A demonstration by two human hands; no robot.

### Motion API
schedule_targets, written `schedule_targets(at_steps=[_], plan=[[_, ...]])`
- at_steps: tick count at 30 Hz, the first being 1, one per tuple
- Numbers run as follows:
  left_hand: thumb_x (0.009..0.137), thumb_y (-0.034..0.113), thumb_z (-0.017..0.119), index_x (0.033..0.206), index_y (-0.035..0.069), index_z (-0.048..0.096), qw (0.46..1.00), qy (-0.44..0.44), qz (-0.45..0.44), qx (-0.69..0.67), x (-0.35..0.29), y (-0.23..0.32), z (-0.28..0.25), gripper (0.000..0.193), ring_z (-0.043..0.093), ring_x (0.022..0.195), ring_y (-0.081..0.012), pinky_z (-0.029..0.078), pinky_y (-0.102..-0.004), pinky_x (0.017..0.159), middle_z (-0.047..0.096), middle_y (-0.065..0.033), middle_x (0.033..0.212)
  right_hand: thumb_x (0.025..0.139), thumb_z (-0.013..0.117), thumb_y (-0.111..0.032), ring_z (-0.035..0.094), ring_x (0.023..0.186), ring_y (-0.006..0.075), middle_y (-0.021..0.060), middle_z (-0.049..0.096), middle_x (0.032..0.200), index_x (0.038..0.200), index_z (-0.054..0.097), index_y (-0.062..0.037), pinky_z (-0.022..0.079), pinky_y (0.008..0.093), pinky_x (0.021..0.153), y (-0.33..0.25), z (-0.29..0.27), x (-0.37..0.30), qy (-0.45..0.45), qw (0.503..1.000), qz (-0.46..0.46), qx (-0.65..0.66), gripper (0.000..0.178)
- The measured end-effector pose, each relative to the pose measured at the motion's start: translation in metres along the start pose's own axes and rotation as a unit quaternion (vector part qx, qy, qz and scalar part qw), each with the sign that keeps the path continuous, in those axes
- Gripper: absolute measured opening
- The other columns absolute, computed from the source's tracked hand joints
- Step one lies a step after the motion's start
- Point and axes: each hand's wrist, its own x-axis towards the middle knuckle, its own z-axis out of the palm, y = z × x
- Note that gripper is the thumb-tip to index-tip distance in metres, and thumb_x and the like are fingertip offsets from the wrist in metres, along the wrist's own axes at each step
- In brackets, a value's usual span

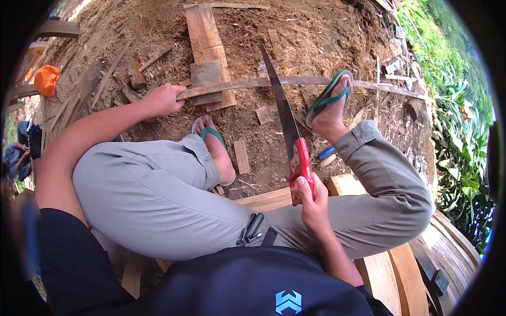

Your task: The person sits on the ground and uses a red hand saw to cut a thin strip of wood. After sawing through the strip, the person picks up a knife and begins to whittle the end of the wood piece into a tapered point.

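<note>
Right hand (pixel 308 197) clamped on red saw (pixel 287 126) handle | left hand (pixel 164 99) gripping strip (pixel 295 81) end | blade crosses strip | right foot (pixel 329 102) pins it

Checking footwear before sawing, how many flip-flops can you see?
2. One flip-flop is on the foot near the picture's middle, by the left knee; the other is on the foot pressing down the thin strip, right of the saw.

Scrap boards (pixel 211 47) crowding the strip (pixel 274 81)
</note>
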Motion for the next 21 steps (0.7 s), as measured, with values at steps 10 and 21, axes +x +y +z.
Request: schedule_targets(at_steps=[10,21], plan=[[0.087,0.025,0.066,0.122,0.011,0.068,0.999,-0.006,0.003,0.032,0.004,-0.004,0.005,0.038,0.07,0.092,-0.0384,0.056,-0.0468,0.083,0.072,-0.0216,0.099,0.102,0.061,-0.025,0.056,0.073,0.0079,0.0019,0.059,0.082,0.103,0.058,-0.0034,0.047,0.0246,0.067,-0.003,-0.03,-0.014,0.006,0.996,0.083,0.014,0.022],[0.086,0.023,0.067,0.116,0.011,0.068,0.999,-0.017,0.004,0.03,0.005,-0.006,0.004,0.033,0.07,0.091,-0.0385,0.056,-0.0469,0.082,0.072,-0.0205,0.097,0.106,0.052,-0.038,0.044,0.054,0.0043,-0.0031,0.049,0.062,0.082,0.056,-0.005,0.035,0.024,0.049,0.021,0.011,0.01,0.107,0.989,0.011,-0.097,0.041]])
